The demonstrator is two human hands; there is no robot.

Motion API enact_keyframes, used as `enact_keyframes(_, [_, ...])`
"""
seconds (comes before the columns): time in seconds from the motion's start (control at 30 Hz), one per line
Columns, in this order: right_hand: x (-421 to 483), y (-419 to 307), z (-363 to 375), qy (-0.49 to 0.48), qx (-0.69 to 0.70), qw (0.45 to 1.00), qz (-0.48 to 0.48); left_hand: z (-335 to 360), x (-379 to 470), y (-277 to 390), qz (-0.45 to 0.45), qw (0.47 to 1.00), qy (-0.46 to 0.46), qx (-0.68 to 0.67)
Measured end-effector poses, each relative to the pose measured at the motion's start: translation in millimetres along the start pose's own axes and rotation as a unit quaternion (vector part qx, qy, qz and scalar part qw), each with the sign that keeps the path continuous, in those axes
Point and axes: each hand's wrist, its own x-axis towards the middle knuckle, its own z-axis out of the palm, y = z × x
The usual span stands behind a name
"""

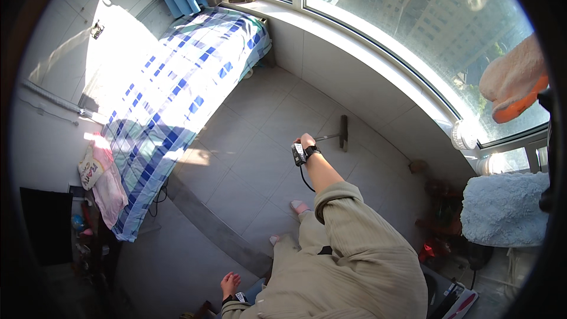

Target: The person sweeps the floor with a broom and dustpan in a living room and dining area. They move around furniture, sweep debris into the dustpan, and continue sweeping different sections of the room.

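My right hand (306,141) is closed around the pole of a push broom or floor squeegee; which of the two, I cannot tell. The tool's dark, narrow head (343,133) rests on the grey tiled floor (252,155), close to the low wall under the window. Much of the pole is hidden by my hand and forearm. Down at the lower left, beside my body, my left hand (231,282) holds nothing that I can see, its fingers loosely curled and apart. Both wrists wear straps with small devices. My feet in pink slippers (300,206) stand on the tiles.
A bed with a blue checked cover (177,93) fills the left side. A raised grey strip (208,221) crosses the floor. The low wall (354,79) curves beneath the window. At right are a fluffy light-blue item (505,210) and dark clutter; pink cloth (106,186) hangs at the bed's end.
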Motion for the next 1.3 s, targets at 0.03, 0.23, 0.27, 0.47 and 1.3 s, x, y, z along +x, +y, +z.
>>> enact_keyframes(0.03, [0,17,14,-0.042,-0.047,0.998,0.012,-3,-6,-17,-0.015,1.000,0.001,-0.019])
enact_keyframes(0.23, [8,137,53,-0.059,-0.279,0.958,0.013,-27,-48,-117,-0.097,0.988,0.044,-0.111])
enact_keyframes(0.27, [0,160,51,-0.048,-0.237,0.969,0.044,-31,-56,-133,-0.084,0.989,0.045,-0.109])
enact_keyframes(0.47, [-92,308,6,-0.071,-0.405,0.911,0.013,-63,-77,-205,-0.088,0.978,0.091,-0.168])
enact_keyframes(1.3, [-213,76,-208,-0.035,-0.090,0.971,0.220,-54,-53,-126,0.109,0.988,0.104,-0.018])
